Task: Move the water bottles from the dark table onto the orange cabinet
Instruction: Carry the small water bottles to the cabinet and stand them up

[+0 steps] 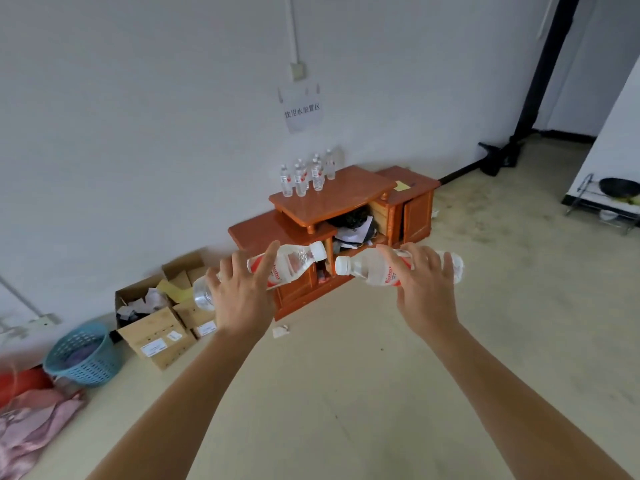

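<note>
Left hand is wrapped round one water bottle, right hand round a second bottle, both held crosswise (orange cabinet dead ahead, well apart).

A white wall carries a taped paper sign, and a black pipe runs down at its right end. On the pale floor along it stand an orange cabinet, open cardboard boxes and a blue plastic basket. A wire rack sits far right.
</note>
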Action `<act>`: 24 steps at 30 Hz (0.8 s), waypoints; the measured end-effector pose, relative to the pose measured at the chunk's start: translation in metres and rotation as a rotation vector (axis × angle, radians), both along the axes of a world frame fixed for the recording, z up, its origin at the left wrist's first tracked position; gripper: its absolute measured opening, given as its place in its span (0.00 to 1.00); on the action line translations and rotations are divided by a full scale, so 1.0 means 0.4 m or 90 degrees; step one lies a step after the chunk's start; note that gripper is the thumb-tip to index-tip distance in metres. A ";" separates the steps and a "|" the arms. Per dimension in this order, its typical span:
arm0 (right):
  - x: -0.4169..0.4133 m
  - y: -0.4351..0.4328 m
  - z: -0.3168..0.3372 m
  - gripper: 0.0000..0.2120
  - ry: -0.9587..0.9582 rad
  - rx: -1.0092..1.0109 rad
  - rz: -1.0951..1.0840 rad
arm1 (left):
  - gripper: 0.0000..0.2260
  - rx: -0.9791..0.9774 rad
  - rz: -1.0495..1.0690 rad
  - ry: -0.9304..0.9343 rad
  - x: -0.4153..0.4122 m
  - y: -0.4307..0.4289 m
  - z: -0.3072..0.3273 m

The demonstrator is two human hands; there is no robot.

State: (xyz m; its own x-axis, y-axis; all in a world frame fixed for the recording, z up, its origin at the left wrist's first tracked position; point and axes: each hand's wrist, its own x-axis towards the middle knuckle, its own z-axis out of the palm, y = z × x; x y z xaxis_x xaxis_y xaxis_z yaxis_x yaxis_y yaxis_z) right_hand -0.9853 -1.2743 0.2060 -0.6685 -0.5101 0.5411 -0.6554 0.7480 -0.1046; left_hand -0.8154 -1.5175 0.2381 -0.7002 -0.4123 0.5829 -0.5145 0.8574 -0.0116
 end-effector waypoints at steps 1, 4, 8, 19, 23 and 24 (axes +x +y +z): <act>-0.061 -0.036 -0.006 0.42 -0.003 0.003 0.006 | 0.39 -0.001 -0.003 0.007 -0.056 -0.038 -0.009; -0.200 -0.130 -0.018 0.41 -0.004 -0.001 0.013 | 0.40 -0.003 -0.001 0.011 -0.189 -0.134 -0.034; -0.438 -0.298 -0.027 0.40 0.012 0.001 0.019 | 0.41 0.013 0.004 0.023 -0.439 -0.291 -0.068; -1.088 -0.527 0.030 0.38 0.071 -0.015 -0.103 | 0.40 0.054 -0.085 -0.017 -1.208 -0.572 -0.020; -1.365 -0.542 -0.006 0.35 0.083 -0.013 -0.125 | 0.39 0.034 -0.132 -0.029 -1.508 -0.618 -0.058; -1.429 -0.551 -0.009 0.37 0.080 -0.009 -0.128 | 0.39 0.034 -0.126 -0.034 -1.574 -0.624 -0.061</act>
